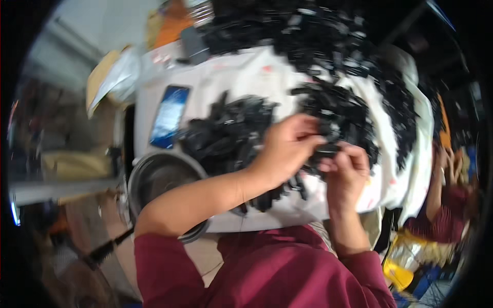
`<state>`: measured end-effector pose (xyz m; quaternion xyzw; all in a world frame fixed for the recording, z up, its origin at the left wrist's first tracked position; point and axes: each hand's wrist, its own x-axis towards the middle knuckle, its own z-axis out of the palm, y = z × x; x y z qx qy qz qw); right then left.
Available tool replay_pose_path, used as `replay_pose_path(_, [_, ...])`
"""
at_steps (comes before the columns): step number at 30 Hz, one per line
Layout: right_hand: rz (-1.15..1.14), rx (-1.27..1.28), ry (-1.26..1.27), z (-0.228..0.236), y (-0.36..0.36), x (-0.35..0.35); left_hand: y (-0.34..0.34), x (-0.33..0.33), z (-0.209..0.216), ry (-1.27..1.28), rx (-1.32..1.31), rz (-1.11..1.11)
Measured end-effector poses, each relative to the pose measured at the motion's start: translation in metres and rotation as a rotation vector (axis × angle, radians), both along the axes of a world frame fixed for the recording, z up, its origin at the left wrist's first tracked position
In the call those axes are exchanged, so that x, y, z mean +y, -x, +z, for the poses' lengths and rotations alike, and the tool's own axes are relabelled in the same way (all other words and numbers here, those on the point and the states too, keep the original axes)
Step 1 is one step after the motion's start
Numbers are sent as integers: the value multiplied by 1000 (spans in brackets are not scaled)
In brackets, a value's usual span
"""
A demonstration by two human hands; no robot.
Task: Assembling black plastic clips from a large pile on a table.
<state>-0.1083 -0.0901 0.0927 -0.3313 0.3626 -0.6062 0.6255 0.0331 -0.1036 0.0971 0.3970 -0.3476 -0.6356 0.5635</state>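
Both hands meet over a pile of small black pieces on the right of the white-covered table. Between my fingers is a small black piece, blurred, its exact kind unclear. My left hand pinches its left side, thumb and forefinger together. From the right, my right hand grips it with curled fingers. Under and beyond my left forearm spreads a second pile of black pieces, partly hidden by the arm.
A phone lies on the white table cover at left. A round metal pot stands nearer me, partly under my left arm. A large black heap fills the far side. Another person in maroon is at the right.
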Motion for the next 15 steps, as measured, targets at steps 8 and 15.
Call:
replay_pose_path(8, [-87, -187, 75, 7, 5, 23, 25, 32, 5, 371, -136, 67])
replay_pose_path(15, [-227, 223, 508, 5, 18, 42, 53, 70, 20, 410, 12, 211])
